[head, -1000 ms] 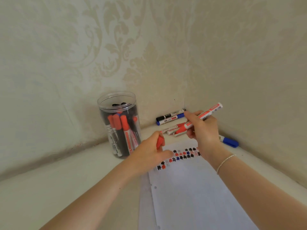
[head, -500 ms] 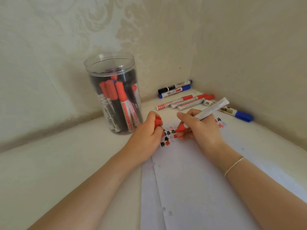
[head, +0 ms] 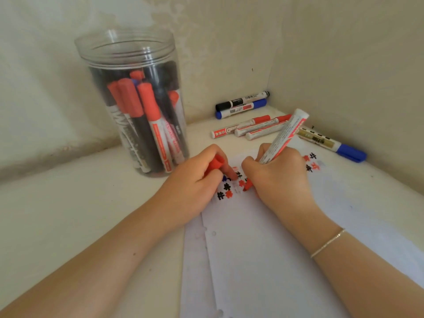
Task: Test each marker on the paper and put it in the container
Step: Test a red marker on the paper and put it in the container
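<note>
Right hand (head: 278,177) curled round marker (head: 284,136)

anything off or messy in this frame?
Nothing stands out. The right hand holds the red marker tip-down on the paper, the left hand holds its cap, the container stands upright, and loose markers lie by the wall.

The uncapped red marker (head: 283,137) is tilted, its red tip touching the white paper (head: 263,249) among small black, red and blue marks. Its red cap (head: 214,165) is apart from it, to the left. The clear round container (head: 135,99) stands upright left of the paper, full of red and black markers. More capped markers (head: 250,128) lie flat near the corner.
</note>
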{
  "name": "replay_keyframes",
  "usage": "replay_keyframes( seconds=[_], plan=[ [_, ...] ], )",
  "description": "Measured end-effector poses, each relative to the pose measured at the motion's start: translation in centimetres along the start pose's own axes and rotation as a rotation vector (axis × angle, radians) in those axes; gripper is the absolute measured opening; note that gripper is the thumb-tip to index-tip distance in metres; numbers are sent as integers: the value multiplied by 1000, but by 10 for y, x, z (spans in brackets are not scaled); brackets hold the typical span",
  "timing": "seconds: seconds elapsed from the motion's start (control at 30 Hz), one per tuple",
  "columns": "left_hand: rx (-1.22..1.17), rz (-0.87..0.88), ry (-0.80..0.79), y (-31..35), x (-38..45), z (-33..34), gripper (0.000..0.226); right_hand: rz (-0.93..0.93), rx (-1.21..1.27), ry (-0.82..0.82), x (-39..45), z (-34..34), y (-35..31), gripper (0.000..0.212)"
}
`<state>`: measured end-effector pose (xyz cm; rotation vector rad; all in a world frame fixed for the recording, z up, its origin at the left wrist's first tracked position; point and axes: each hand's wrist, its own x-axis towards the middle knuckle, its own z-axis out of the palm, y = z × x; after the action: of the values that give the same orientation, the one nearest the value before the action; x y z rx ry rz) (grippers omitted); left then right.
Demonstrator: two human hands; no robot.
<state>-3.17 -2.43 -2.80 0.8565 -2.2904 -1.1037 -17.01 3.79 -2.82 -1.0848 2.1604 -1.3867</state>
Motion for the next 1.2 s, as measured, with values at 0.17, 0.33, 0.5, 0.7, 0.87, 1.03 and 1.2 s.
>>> replay_keyframes(
  seconds=[0.17, 0.33, 0.5, 0.7, 0.87, 1.03, 1.2],
  plan=[
    [4, -21, 3, 3, 0, 0, 23, -2, 40, 13, 1, -2, 0, 26],
    [5, -22, -2, 2, 1, -1, 23, 35, 73, -41, 1, -2, 0, 14],
    [6, -27, -4, 2, 0, 0, 22, -53, -3, 17, -1, 0, 0, 27],
    [15, -38, -13, 4, 0, -1, 24, 27, 92, -10, 1, -1, 2, 24],
    [8, -38, -10, 2, 0, 0, 22, 23, 63, -28, 1, -2, 1, 18],
    [5, -37, -2, 1, 0, 1, 26, 7, 76, -3, 0, 0, 1, 21],
    [0, -25, 6, -1, 0, 1, 24, -10, 117, -32, 1, -2, 2, 24]
  ],
)
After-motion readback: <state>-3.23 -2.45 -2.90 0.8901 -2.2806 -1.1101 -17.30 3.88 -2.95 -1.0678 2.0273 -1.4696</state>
